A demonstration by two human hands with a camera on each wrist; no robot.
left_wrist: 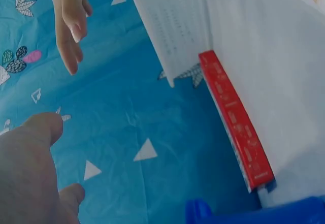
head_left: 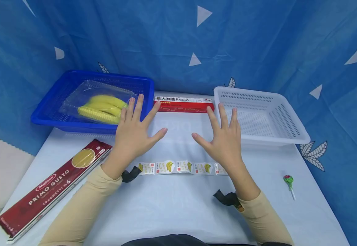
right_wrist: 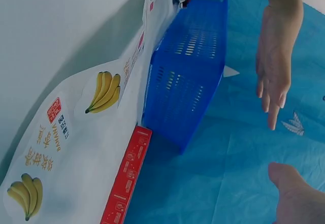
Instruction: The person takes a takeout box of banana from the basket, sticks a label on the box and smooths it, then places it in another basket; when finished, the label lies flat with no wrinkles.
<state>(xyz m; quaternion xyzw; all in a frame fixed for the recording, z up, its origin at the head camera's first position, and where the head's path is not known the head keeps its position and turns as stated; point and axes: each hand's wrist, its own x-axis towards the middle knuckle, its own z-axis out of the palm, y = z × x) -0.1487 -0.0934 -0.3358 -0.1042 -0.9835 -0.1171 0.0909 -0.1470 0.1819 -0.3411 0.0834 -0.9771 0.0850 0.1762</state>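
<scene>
the left hand (head_left: 132, 136) and right hand (head_left: 226, 143) are raised, fingers spread wide, gripping nothing. the left is nearest the blue basket (head_left: 86, 129), where the head view shows bananas (head_left: 104, 104) in a clear container (head_left: 77, 97); the right wrist view shows only the basket's slotted outside. the right is near the white basket (head_left: 258, 121). between the baskets lies a red pasta box (head_left: 183, 107); nearer the person, a strip of banana labels (head_left: 166, 167). only the head view shows the lollipop (head_left: 288, 181) and the whole spaghetti pack (head_left: 55, 188).
</scene>
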